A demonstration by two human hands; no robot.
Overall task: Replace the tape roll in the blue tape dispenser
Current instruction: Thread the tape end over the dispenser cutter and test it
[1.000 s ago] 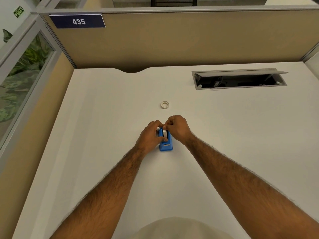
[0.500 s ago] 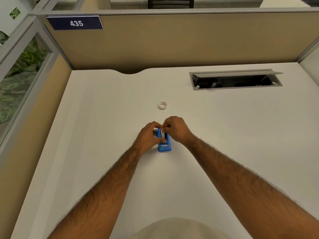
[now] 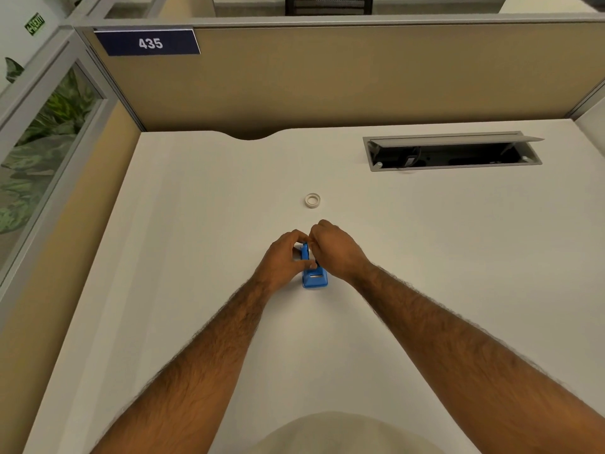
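1. Blue tape dispenser (image 3: 314, 277): it stands on the white desk (image 3: 196, 224), cutter end toward me.
2. My left hand (image 3: 284, 261) clasps the dispenser's left side, fingers curled around it. A white piece, too small to identify, shows at the fingertips.
3. My right hand (image 3: 337, 249) pinches at the dispenser's top. What it holds is hidden.
4. Spare tape roll (image 3: 312, 200): flat on the desk just beyond the dispenser, untouched.
5. Change: over the last second both hands have drawn closer over the dispenser. I judge the old roll is being worked free.
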